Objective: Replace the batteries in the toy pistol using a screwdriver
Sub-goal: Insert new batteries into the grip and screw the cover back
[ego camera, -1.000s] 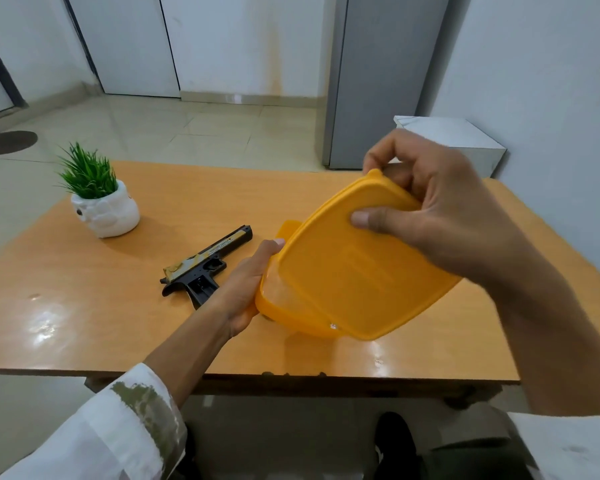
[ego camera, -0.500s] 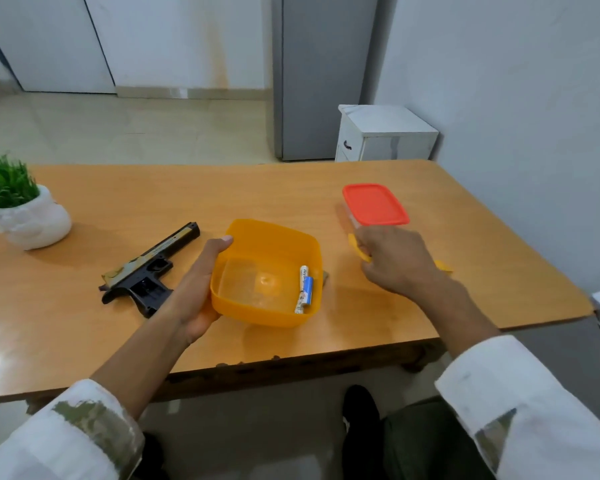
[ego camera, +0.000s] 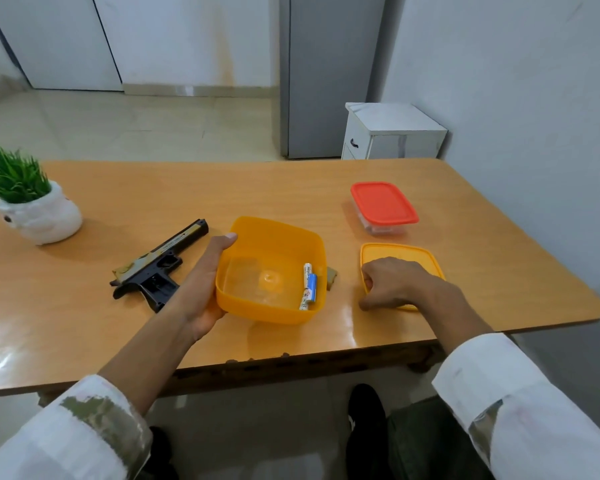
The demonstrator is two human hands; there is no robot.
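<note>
The toy pistol (ego camera: pixel 160 268) lies flat on the wooden tabletop (ego camera: pixel 222 188), just beside the left hand (ego camera: pixel 201 289). Two cylindrical batteries (ego camera: pixel 309 287) lie side by side against the right inner wall of the orange container (ego camera: pixel 278 226), a glossy, round-cornered plastic box. The left hand grips the container's left wall, thumb over the rim; its fingers are hidden. The right hand (ego camera: pixel 395 282) rests knuckles-up on the flat orange lid (ego camera: pixel 402 252), fingers bent; whether it grips the lid cannot be determined.

Open orange box (ego camera: pixel 273 237) leaves batteries (ego camera: pixel 309 287) reachable from above.
</note>
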